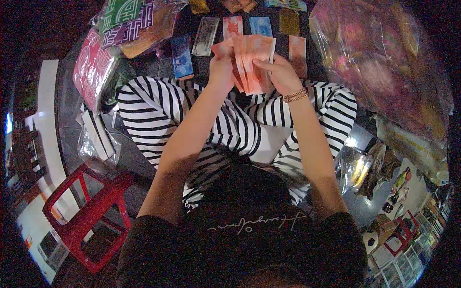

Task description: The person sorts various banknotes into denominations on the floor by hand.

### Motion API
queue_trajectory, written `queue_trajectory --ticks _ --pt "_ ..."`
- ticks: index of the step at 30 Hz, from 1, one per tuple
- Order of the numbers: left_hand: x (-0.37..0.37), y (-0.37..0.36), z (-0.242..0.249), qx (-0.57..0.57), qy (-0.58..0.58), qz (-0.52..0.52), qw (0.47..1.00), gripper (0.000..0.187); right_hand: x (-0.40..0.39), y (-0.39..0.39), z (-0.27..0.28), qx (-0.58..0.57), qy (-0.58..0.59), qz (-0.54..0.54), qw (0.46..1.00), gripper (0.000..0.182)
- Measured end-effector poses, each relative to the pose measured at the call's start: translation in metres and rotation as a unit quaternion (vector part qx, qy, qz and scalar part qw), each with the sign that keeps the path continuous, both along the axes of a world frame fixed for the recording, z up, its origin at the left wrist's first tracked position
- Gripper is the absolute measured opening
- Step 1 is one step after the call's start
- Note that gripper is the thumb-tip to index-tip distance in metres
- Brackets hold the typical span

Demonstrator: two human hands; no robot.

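Observation:
A fanned bundle of red-orange paper notes (254,65) is held up between both hands, above my crossed legs in striped trousers. My left hand (222,69) grips the bundle's left side. At the right side, my right hand (282,72) holds it with the thumb on the front; a braided bracelet is on that wrist. Beyond the hands, separate notes or stacks lie on the dark surface: a blue one (182,56), a grey-white one (206,36), a red one (233,26), a light-blue one (260,26), an olive-brown one (289,21) and an orange-red one (297,55).
Patterned packets in clear plastic (98,67) lie at the upper left. A large clear bag with pink contents (374,57) fills the upper right. A red plastic stool (91,216) stands at lower left. Crumpled clear plastic (354,165) is right of my knee.

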State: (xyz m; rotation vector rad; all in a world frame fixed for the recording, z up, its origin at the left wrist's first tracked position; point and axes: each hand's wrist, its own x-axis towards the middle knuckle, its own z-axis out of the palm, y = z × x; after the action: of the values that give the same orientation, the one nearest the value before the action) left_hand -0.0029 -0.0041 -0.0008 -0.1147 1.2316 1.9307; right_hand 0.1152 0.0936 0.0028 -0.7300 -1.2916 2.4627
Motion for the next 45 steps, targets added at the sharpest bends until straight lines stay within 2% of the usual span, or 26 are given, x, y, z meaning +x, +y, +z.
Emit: queue_trajectory --ticks 6,9,13,15,18,20,25,27,31,34,37,39,42,45 --pt "0.0 0.0 0.002 0.033 0.002 -0.005 0.999 0.024 -0.002 -0.009 -0.002 0.007 0.0 0.014 1.0 0.029" --pt "0.002 -0.001 0.008 0.031 0.003 -0.011 0.999 0.026 -0.003 -0.009 -0.005 0.012 -0.037 0.013 0.999 0.027" --pt "-0.004 0.0 -0.009 0.017 0.032 -0.038 0.999 0.024 -0.002 -0.007 -0.007 0.019 -0.07 -0.011 0.997 0.028" --pt "-0.011 0.0 -0.016 0.073 -0.065 -0.008 0.995 0.022 -0.002 -0.006 -0.007 0.023 -0.069 -0.015 0.997 0.029" --pt "-0.009 -0.005 -0.022 0.09 -0.046 0.025 0.995 0.023 -0.002 -0.003 -0.004 -0.022 -0.039 -0.04 0.998 0.032" --pt "-0.007 -0.004 -0.02 0.082 -0.022 0.023 0.996 0.021 -0.002 -0.001 -0.002 0.055 -0.018 -0.021 0.998 0.036" --pt "-0.004 0.0 -0.012 0.034 0.0 0.036 0.999 0.021 -0.005 -0.005 -0.003 0.023 -0.007 0.028 0.999 0.037" --pt "-0.005 -0.001 -0.013 0.029 -0.002 -0.011 1.0 0.023 -0.005 -0.007 -0.002 0.029 -0.014 0.038 0.999 0.037" --pt "-0.004 0.001 -0.01 0.049 -0.015 -0.015 0.999 0.027 -0.003 -0.008 -0.003 -0.009 -0.026 0.031 0.999 0.031" --pt "-0.007 0.002 -0.011 0.061 -0.068 0.021 0.996 0.031 -0.001 -0.006 0.0 -0.017 -0.048 0.017 0.999 0.028" --pt "-0.005 -0.002 -0.015 0.064 -0.048 0.039 0.996 0.035 -0.002 -0.002 -0.005 -0.023 -0.04 -0.004 0.999 0.027" --pt "-0.004 -0.002 -0.014 0.025 0.0 0.019 1.0 0.032 -0.002 -0.003 0.0 -0.036 -0.019 -0.016 0.999 0.028" --pt "-0.005 -0.001 -0.015 0.031 0.023 0.008 0.999 0.029 -0.001 -0.005 0.006 -0.013 -0.018 -0.026 0.999 0.029" --pt "-0.004 0.0 -0.014 0.033 0.009 0.006 0.999 0.027 -0.003 -0.006 0.005 -0.002 0.001 -0.045 0.999 0.029"
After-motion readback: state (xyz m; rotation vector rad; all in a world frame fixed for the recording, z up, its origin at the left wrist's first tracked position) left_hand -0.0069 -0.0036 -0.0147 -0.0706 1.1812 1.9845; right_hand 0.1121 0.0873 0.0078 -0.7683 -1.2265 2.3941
